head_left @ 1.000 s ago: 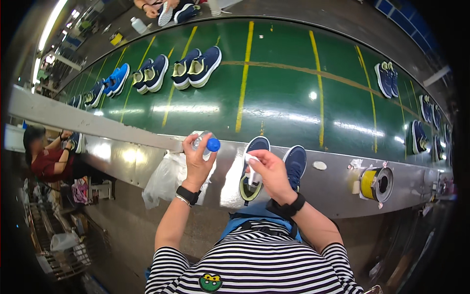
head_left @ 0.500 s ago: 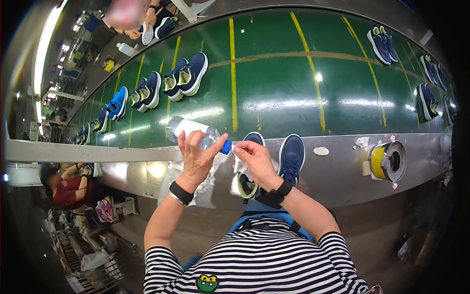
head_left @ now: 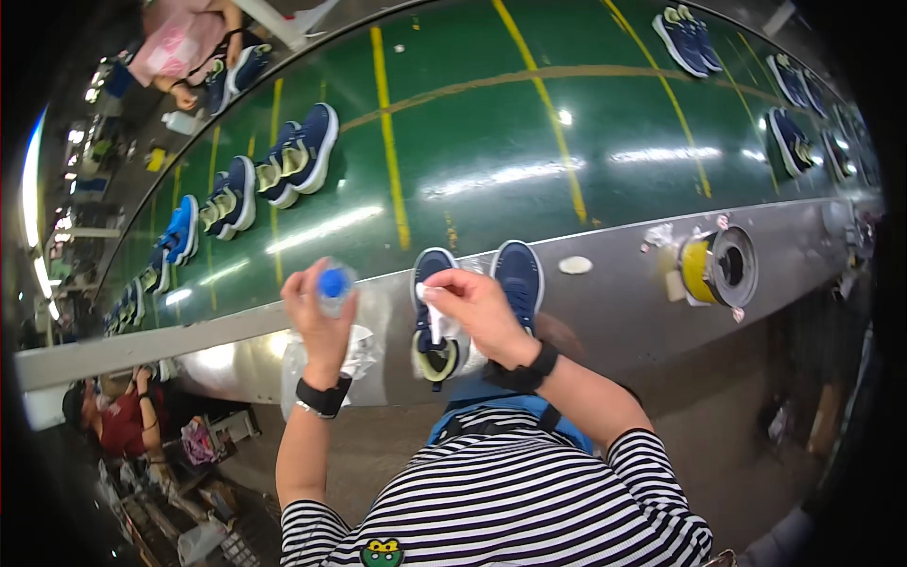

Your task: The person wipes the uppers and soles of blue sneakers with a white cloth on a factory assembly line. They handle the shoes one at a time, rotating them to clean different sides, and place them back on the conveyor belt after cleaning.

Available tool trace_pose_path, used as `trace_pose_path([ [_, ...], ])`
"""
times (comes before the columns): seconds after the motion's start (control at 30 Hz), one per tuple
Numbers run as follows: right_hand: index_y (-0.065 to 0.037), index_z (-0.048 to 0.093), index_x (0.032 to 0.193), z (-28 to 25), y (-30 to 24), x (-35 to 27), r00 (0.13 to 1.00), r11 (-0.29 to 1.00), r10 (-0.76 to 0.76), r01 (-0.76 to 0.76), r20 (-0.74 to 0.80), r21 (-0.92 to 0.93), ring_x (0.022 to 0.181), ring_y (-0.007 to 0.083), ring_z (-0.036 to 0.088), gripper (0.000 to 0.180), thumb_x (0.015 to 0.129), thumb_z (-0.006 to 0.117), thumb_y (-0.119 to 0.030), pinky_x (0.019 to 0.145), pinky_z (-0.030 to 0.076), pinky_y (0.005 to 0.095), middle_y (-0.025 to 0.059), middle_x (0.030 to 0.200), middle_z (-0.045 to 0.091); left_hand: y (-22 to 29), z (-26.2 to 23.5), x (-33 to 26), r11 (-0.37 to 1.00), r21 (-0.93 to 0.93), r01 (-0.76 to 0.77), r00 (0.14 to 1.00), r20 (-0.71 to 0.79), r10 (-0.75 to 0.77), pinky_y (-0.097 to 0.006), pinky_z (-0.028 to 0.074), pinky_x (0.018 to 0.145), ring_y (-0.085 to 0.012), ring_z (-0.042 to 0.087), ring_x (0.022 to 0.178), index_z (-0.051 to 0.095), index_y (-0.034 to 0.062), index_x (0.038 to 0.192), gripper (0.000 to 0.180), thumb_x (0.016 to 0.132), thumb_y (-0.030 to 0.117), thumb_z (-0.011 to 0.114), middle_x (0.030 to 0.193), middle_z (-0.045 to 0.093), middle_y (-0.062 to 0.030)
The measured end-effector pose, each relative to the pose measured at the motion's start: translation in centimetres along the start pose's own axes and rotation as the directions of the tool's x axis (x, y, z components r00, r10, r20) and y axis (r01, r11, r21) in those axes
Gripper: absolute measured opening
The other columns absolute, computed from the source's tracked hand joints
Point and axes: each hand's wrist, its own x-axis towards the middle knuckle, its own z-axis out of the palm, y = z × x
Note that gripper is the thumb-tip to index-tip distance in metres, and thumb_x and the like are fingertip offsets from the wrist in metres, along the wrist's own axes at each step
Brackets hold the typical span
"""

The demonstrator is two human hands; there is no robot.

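My left hand (head_left: pixel 319 317) grips a small clear bottle with a blue cap (head_left: pixel 333 283), held up over the metal ledge (head_left: pixel 624 293). My right hand (head_left: pixel 472 307) pinches a small white cloth or swab (head_left: pixel 435 319) and presses it on the left shoe (head_left: pixel 433 312) of a dark blue pair. That shoe has a yellow-green heel. Its mate (head_left: pixel 519 274) lies just to the right on the same ledge. Both wrists wear black bands.
A green conveyor belt (head_left: pixel 491 142) with yellow lines carries several pairs of blue shoes (head_left: pixel 300 156) at left and at far right (head_left: pixel 694 38). A yellow tape roll in a holder (head_left: pixel 710 269) sits on the ledge. Another person's hands (head_left: pixel 189 90) work across the belt; a seated person (head_left: pixel 118 420) is lower left.
My left hand has turned the bottle upright and drawn it back left of the shoe. My right hand stays on the left shoe. The view has tilted leftward.
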Motion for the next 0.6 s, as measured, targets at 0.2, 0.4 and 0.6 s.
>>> trace_pose_path([
  [0.2, -0.001, 0.064, 0.091, -10.7, -2.1, -4.2, 0.898, 0.756, -0.307, 0.029, -0.315, -0.654, 0.075, 0.0128, 0.059, 0.013, 0.080, 0.064, -0.009, 0.068, 0.046, 0.0260, 0.0052, 0.081, 0.063, -8.2, 3.3, -5.1, 0.759, -0.446, 0.474, 0.853, 0.018, -0.522, -0.033, 0.040, 0.093, -0.0208, 0.049, 0.110, 0.040, 0.0024, 0.127, 0.058, 0.078, 0.008, 0.069, 0.122, 0.047, -0.0109],
  [0.4, -0.005, 0.063, 0.086, -12.1, 0.5, -1.5, 0.859, 0.477, -0.479, 0.084, -0.179, -0.875, 0.074, 0.0296, 0.058, 0.010, 0.076, 0.064, -0.009, 0.066, 0.045, 0.0360, 0.0117, 0.079, 0.057, -9.2, 4.7, -7.3, 0.669, -0.539, 0.511, 0.782, -0.032, -0.623, -0.032, 0.040, 0.094, -0.0213, 0.049, 0.111, 0.040, -0.0005, 0.127, 0.055, 0.080, 0.007, 0.068, 0.124, 0.047, -0.0124],
  [0.6, -0.005, 0.062, 0.083, -12.6, 1.1, -0.2, 0.885, 0.355, -0.458, 0.099, -0.081, -0.930, 0.074, 0.0306, 0.056, 0.009, 0.074, 0.063, -0.006, 0.065, 0.045, 0.0386, 0.0117, 0.079, 0.054, -7.2, 3.3, -8.1, 0.583, -0.530, 0.616, 0.727, 0.099, -0.679, -0.035, 0.034, 0.100, -0.0236, 0.043, 0.117, 0.032, -0.0001, 0.133, 0.063, 0.081, 0.008, 0.067, 0.128, 0.043, -0.0137],
])
